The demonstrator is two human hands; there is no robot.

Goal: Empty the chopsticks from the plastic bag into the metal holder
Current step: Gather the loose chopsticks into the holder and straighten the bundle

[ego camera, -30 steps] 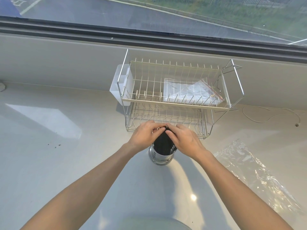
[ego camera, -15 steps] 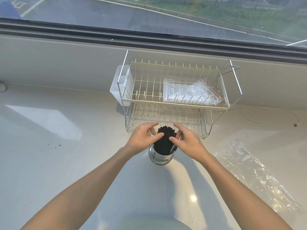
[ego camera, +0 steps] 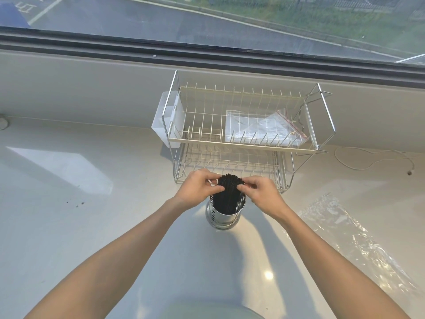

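A bundle of black chopsticks (ego camera: 228, 193) stands upright in the shiny perforated metal holder (ego camera: 224, 218) on the pale counter, in front of the dish rack. My left hand (ego camera: 199, 189) pinches the bundle's top from the left, and my right hand (ego camera: 261, 192) pinches it from the right. A thin white band shows at my left fingertips against the chopsticks. A crumpled clear plastic bag (ego camera: 358, 242) lies flat on the counter to the right, apart from both hands.
A two-tier wire dish rack (ego camera: 243, 143) stands against the window ledge, with a clear zip bag (ego camera: 264, 128) on its upper tier and a white plastic cup (ego camera: 164, 125) on its left side. A thin white cord (ego camera: 372, 161) lies at the far right.
My hands covered the chopstick tops a second ago. They drew apart, exposing the bundle, and now pinch it at both sides near the top.
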